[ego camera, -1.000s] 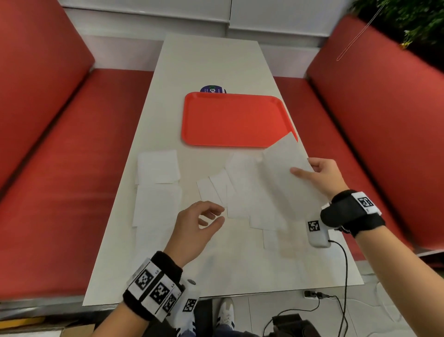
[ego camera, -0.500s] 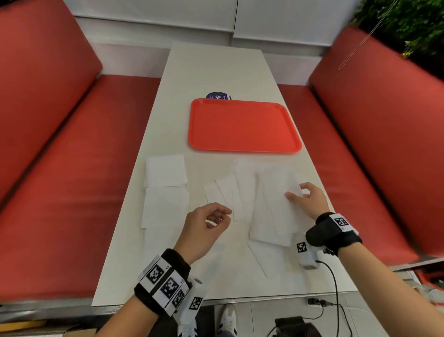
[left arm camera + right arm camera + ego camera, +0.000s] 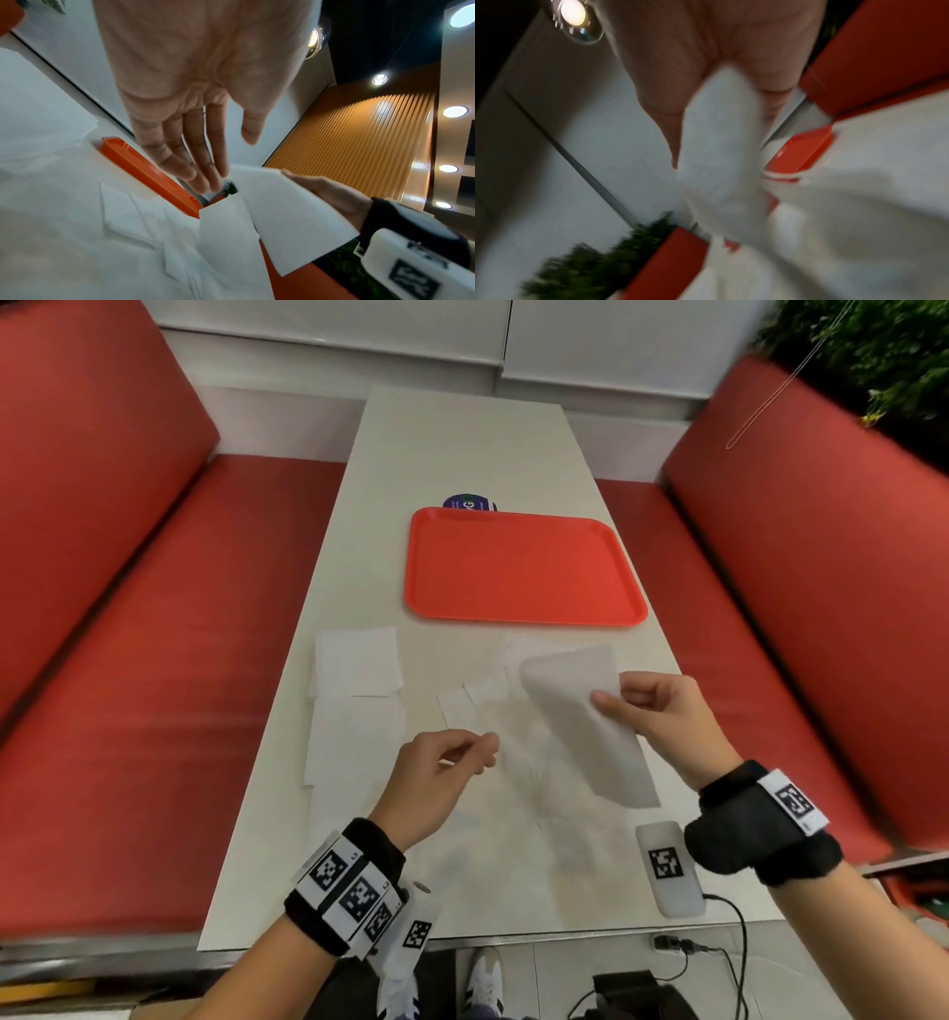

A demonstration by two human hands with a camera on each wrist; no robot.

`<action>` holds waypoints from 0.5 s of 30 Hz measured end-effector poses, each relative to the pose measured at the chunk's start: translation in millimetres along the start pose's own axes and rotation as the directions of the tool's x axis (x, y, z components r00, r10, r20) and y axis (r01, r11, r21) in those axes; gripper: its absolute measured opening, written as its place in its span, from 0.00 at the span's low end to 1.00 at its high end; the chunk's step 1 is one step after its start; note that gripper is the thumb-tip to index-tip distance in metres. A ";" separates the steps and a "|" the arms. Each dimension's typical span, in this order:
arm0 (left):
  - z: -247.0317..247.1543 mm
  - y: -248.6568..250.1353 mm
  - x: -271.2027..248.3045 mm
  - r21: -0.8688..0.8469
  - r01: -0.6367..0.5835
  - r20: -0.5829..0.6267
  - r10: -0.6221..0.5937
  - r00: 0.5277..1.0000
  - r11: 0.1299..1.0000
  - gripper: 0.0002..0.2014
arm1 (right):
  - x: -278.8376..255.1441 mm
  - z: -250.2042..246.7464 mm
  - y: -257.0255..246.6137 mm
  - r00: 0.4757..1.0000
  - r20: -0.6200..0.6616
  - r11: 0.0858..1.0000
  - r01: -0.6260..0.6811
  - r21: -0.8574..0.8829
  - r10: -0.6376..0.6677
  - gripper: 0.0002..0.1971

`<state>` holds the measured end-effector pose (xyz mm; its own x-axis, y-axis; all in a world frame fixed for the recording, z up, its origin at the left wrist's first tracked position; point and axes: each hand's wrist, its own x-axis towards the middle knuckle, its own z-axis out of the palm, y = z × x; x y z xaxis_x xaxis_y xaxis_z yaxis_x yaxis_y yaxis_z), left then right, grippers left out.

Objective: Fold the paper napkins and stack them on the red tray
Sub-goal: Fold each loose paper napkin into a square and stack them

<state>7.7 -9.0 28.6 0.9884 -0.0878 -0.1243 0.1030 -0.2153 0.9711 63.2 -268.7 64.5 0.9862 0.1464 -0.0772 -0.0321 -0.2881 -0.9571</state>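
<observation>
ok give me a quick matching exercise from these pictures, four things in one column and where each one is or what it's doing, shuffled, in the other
Things:
1. red tray
2. right hand
3. left hand
4. square napkin

States:
a. lies flat near the table's left edge
b. pinches a lifted napkin
c. holds nothing, fingers loosely curled
d. has no napkins on it

Pairs: 1-d, 2-b, 3-c, 4-a
</observation>
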 end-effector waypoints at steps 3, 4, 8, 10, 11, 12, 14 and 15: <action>2.3 10.5 0.0 -0.134 0.027 0.037 -0.022 0.999 0.991 0.28 | -11.9 23.0 -27.3 0.992 0.126 0.983 -0.025 0.183 0.002 0.16; 2.0 12.7 -0.2 -0.187 0.026 0.032 -0.020 0.999 0.982 0.29 | -13.5 30.1 -31.6 0.990 0.139 0.976 -0.043 0.213 0.013 0.14; -7.9 15.9 -6.1 -0.347 -0.046 -0.086 0.017 0.996 0.937 0.08 | -13.2 54.1 -23.7 0.995 0.091 0.976 -0.064 0.206 0.046 0.21; -17.5 11.1 -10.9 -0.345 -0.073 -0.118 0.034 0.992 0.936 0.06 | -11.9 65.7 -14.6 0.995 0.074 0.973 -0.082 0.215 0.068 0.18; -23.0 7.7 -13.7 -0.346 -0.080 -0.131 0.036 0.991 0.935 0.05 | -12.9 72.1 -13.0 0.995 0.072 0.970 -0.090 0.226 0.076 0.13; -28.4 5.2 -16.6 -0.349 -0.086 -0.144 0.037 0.989 0.933 0.05 | -14.6 79.1 -12.0 0.994 0.086 0.965 -0.093 0.244 0.074 0.06; -40.0 2.5 -22.9 -0.349 -0.090 -0.177 0.029 0.984 0.933 0.05 | -17.6 93.1 -11.3 0.990 0.130 0.950 -0.097 0.296 0.060 0.05; -46.1 2.8 -26.2 -0.345 -0.091 -0.192 0.025 0.981 0.934 0.05 | -18.8 100.0 -12.5 0.987 0.149 0.944 -0.101 0.315 0.056 0.08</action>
<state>-12.7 37.6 44.0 0.9937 0.0953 -0.0585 0.0446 0.1423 0.9888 28.9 -173.3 50.0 0.9477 0.2690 -0.1717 -0.1815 0.0116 -0.9833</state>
